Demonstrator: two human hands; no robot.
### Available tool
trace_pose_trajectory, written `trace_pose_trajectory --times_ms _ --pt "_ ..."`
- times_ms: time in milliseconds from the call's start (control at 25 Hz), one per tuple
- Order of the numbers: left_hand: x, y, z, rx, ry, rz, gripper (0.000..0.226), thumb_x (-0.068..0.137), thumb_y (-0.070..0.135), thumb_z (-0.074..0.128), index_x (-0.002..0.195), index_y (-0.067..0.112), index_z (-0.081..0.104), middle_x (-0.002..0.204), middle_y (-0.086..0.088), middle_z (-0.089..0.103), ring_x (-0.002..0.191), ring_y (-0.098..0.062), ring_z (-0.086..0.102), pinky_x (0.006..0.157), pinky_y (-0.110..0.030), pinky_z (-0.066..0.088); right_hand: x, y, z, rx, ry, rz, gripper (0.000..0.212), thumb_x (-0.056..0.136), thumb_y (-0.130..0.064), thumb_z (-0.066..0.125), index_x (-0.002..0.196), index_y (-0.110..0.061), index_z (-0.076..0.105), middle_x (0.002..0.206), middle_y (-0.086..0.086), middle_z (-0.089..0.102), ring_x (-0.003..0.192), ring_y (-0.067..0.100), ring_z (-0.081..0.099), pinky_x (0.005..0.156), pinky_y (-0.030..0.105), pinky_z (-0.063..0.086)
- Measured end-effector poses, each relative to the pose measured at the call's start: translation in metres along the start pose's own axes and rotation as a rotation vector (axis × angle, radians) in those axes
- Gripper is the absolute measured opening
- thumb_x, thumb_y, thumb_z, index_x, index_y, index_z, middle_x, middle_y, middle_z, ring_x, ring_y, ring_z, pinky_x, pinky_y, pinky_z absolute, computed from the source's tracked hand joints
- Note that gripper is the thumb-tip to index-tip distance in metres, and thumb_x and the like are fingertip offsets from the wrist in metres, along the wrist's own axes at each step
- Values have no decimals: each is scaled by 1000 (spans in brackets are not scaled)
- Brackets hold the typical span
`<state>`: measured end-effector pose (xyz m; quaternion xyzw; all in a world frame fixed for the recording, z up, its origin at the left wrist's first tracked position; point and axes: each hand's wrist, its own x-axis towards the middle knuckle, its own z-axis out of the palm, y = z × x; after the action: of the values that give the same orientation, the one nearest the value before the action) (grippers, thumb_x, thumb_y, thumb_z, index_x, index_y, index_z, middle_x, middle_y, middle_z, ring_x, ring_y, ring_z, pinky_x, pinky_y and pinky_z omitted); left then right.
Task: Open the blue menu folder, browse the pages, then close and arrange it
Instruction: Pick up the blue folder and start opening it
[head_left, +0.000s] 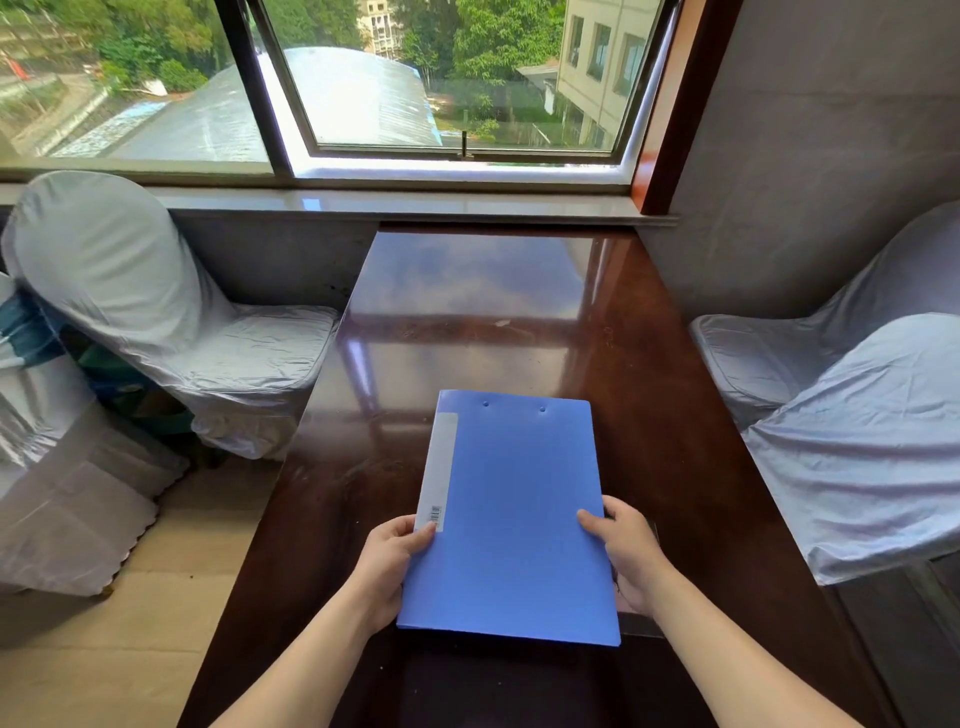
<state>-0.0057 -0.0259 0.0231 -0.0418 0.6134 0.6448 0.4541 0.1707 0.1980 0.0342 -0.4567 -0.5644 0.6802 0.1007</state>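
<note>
The blue menu folder (511, 512) is closed and lies lengthwise over the near part of a dark glossy wooden table (498, 312). A white spine label with a barcode runs along its left edge. My left hand (390, 564) grips the folder's lower left edge, thumb on the label near the barcode. My right hand (631, 553) grips the lower right edge, thumb on top of the cover. The folder's near end looks slightly lifted off the table. The fingers under the folder are hidden.
Chairs in pale fabric covers stand on both sides: one at the left (156, 322), others at the right (857, 415). A window sill (395, 200) and an open window (447, 78) lie beyond the table's far end.
</note>
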Motion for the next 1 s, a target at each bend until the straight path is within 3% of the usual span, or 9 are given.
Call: trace_pose_trajectory --times_ms 80,160,280,360,440,600,760,880,1000 --pt "-9 4 3 84 -12 131 35 87 10 72 121 4 62 105 -21 77 90 -35 75 72 -45 62 -5 -7 3 96 -3 -39 19 98 -8 55 111 -11 67 101 11 79 89 34 76 79 54 61" --pt "-19 4 2 337 -50 308 70 71 21 85 134 27 53 122 -7 69 110 -23 69 93 -41 56 -9 -13 4 177 -7 -58 20 98 -6 53 111 -11 68 101 14 79 90 37 75 81 59 59" --pt "-39 2 -5 860 -189 501 121 47 49 93 143 60 20 159 17 12 146 5 14 115 -18 24 -13 -19 3 247 -13 -58 22 99 -6 52 112 -11 68 104 16 78 91 41 74 80 61 59" --pt "-46 4 -11 1096 -207 575 136 42 63 89 147 58 2 159 21 -16 146 6 -15 117 -21 13 -16 -23 2 272 -36 -53 22 99 -8 51 113 -12 68 106 17 77 92 41 74 76 58 60" --pt "-51 9 -15 1181 -171 644 137 48 64 87 151 49 -2 158 20 -21 144 5 -19 118 -24 11 -21 -27 3 290 -74 -60 22 100 -13 50 112 -16 69 108 14 77 94 40 74 73 55 61" --pt "-64 18 -16 1132 -153 724 126 59 64 82 155 36 6 155 31 -16 133 27 -12 108 -1 6 -27 -34 10 387 -149 -99 30 103 -31 45 119 -18 66 117 13 74 103 39 72 80 54 59" --pt "-75 19 -22 1007 -165 741 114 70 73 68 156 24 11 157 22 0 144 11 3 114 -8 7 -42 -46 21 570 -308 43 66 91 -70 37 108 -15 69 96 9 74 89 33 71 70 39 56" --pt "-81 17 -28 958 -138 723 102 77 66 64 154 26 10 160 10 7 147 0 8 119 -17 10 -44 -53 25 762 -331 115 71 90 -73 29 107 -12 62 85 9 71 79 29 73 63 34 58" --pt "-91 23 -27 884 -120 749 93 74 82 48 147 36 12 155 16 15 138 19 11 108 -1 11 -48 -56 30 640 -459 41 89 92 -65 37 132 15 38 116 28 66 117 36 63 98 33 50"
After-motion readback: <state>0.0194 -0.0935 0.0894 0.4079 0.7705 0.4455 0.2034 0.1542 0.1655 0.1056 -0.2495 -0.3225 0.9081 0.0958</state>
